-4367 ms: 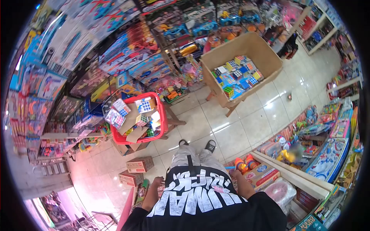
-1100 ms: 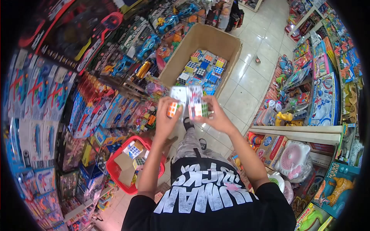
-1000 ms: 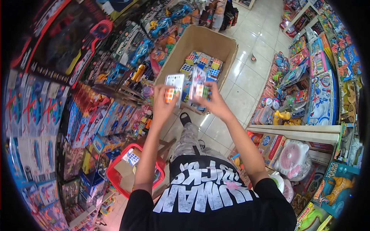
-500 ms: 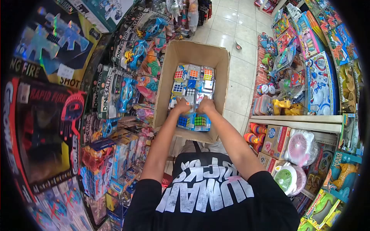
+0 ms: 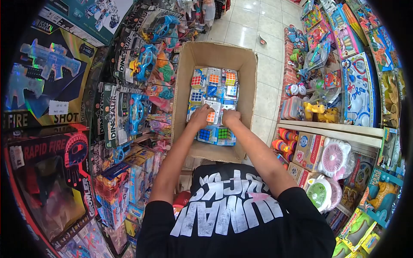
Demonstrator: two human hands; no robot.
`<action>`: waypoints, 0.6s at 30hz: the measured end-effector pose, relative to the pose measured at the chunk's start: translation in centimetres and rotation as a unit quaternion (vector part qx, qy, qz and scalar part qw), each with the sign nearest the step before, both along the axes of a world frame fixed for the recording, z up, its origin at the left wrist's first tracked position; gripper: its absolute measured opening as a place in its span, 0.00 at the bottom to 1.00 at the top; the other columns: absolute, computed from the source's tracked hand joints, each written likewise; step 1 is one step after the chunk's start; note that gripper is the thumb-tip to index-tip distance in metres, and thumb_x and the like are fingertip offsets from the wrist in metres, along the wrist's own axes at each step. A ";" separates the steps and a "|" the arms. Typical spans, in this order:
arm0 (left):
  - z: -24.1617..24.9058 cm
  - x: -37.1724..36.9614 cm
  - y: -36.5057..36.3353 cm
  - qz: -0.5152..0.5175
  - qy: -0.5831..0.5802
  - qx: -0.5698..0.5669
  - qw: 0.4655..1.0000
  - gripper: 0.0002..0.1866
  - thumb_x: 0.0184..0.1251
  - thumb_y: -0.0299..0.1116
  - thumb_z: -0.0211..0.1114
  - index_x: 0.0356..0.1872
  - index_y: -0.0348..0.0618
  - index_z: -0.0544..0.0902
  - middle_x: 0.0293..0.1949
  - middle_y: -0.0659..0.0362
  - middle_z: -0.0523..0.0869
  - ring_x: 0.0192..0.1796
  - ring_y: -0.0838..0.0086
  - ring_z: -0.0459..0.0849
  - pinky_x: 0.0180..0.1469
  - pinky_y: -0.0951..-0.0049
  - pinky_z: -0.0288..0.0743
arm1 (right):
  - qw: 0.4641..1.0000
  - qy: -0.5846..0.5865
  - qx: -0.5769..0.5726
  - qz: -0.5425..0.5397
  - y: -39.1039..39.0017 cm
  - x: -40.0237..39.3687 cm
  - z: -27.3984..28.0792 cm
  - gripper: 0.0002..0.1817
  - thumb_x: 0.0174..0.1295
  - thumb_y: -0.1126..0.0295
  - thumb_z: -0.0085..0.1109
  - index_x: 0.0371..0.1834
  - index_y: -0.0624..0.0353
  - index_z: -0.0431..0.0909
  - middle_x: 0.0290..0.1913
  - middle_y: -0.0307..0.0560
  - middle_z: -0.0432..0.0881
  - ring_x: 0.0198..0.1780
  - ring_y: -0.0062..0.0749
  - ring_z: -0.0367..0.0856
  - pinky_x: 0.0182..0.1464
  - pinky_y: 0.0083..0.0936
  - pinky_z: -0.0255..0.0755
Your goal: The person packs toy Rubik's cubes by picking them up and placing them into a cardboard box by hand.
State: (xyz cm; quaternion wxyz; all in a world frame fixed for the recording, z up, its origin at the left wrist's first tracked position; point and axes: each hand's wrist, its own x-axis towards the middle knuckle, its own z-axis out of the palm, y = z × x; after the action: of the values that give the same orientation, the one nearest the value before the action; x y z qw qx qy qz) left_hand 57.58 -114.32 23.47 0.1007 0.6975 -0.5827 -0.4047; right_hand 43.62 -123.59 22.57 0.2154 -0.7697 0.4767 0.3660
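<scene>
Inside a deep cardboard box point(image 5: 180, 86) lie several packaged puzzle cubes in rows. My left hand point(image 5: 198, 117) is closed on the left side of one packaged puzzle cube point(image 5: 211, 116) with orange and white squares, its pale card standing out above the fingers. My right hand point(image 5: 231, 117) is bent over the packs just to the right, fingers curled down; what they grip is hidden. Below the hands sit a blue puzzle cube point(image 5: 204, 135) and a green puzzle cube point(image 5: 223, 133). Farther up are orange-and-white puzzle cubes point(image 5: 214, 78) and a blue one point(image 5: 211, 90).
Hanging dinosaur toy packs point(image 5: 137, 114) and boxed toy guns point(image 5: 51, 64) line the left side. On the right, shelves point(image 5: 344, 129) hold boxed toys and toy fans point(image 5: 334, 157). A tiled floor point(image 5: 264, 86) runs beside the box.
The orange-and-white cube pack shows more fully by my left hand, its card now overlapping the cubes above. My right hand's fingers have curled in more. The view has shifted slightly.
</scene>
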 end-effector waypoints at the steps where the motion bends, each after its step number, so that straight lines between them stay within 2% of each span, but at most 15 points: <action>1: 0.3 -0.3 -0.1 -0.006 -0.048 -0.007 0.999 0.33 0.46 0.31 0.79 0.58 0.57 0.78 0.59 0.61 0.75 0.60 0.52 0.76 0.63 0.53 0.72 | 1.000 0.001 0.001 -0.001 0.0 -0.1 -0.1 0.26 0.60 0.63 0.61 0.64 0.51 0.74 0.62 0.45 0.80 0.58 0.39 0.83 0.44 0.43 0.83; 2: 0.5 -0.5 -0.1 -0.012 -0.096 -0.015 0.995 0.32 0.47 0.32 0.79 0.58 0.58 0.79 0.59 0.62 0.76 0.60 0.53 0.76 0.63 0.51 0.72 | 1.000 -0.002 -0.006 0.002 0.1 -0.3 -0.2 0.25 0.60 0.65 0.61 0.63 0.52 0.76 0.61 0.44 0.81 0.56 0.39 0.84 0.41 0.44 0.84; 3: 0.4 -0.6 -0.1 -0.012 -0.096 -0.015 0.995 0.32 0.47 0.32 0.79 0.58 0.58 0.79 0.59 0.62 0.76 0.60 0.53 0.76 0.63 0.51 0.72 | 1.000 -0.005 -0.015 0.004 0.1 -0.4 -0.3 0.23 0.60 0.66 0.60 0.61 0.52 0.77 0.59 0.44 0.82 0.54 0.39 0.85 0.37 0.45 0.84; 5: -0.6 -0.8 -0.1 0.007 -0.109 -0.057 0.992 0.33 0.48 0.32 0.78 0.60 0.60 0.77 0.59 0.61 0.76 0.63 0.53 0.74 0.64 0.50 0.70 | 1.000 -0.007 -0.023 -0.017 0.3 -0.3 -0.4 0.22 0.60 0.65 0.61 0.59 0.54 0.78 0.58 0.44 0.83 0.53 0.39 0.86 0.38 0.45 0.84; 10: -1.3 -0.5 -0.3 0.006 -0.102 -0.043 0.994 0.38 0.51 0.34 0.77 0.66 0.61 0.73 0.63 0.62 0.75 0.66 0.55 0.71 0.66 0.53 0.69 | 0.999 -0.012 -0.036 -0.025 0.3 -0.5 -1.0 0.24 0.59 0.60 0.66 0.57 0.57 0.79 0.56 0.46 0.84 0.53 0.39 0.86 0.41 0.43 0.84; 12: -0.8 -0.3 -0.6 -0.003 -0.100 -0.028 0.995 0.39 0.52 0.36 0.76 0.69 0.60 0.70 0.65 0.62 0.74 0.67 0.56 0.70 0.66 0.54 0.69 | 0.999 -0.005 0.029 -0.015 -0.2 -0.4 0.8 0.27 0.64 0.62 0.58 0.65 0.62 0.69 0.61 0.52 0.80 0.59 0.41 0.82 0.56 0.35 0.78; 14: -0.4 0.1 -0.8 -0.019 -0.110 0.025 0.993 0.41 0.54 0.39 0.75 0.71 0.57 0.67 0.69 0.61 0.70 0.70 0.58 0.68 0.68 0.56 0.68 | 0.999 -0.002 0.038 0.006 -0.6 -0.3 2.1 0.28 0.63 0.62 0.59 0.64 0.63 0.70 0.60 0.52 0.80 0.59 0.41 0.82 0.57 0.36 0.77; 18: -0.7 1.1 -0.8 -0.040 -0.090 0.039 0.994 0.42 0.56 0.43 0.74 0.72 0.52 0.65 0.72 0.60 0.68 0.72 0.58 0.67 0.70 0.57 0.66 | 0.997 -0.040 0.031 0.063 -0.9 0.1 7.1 0.28 0.59 0.64 0.65 0.62 0.61 0.72 0.57 0.54 0.81 0.58 0.46 0.82 0.58 0.38 0.77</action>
State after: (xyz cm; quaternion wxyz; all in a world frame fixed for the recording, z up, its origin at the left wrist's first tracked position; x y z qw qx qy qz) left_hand 58.68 -115.09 22.78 0.0041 0.7109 -0.6003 -0.3663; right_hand 43.76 -124.51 29.62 0.2349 -0.8050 0.4067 0.3624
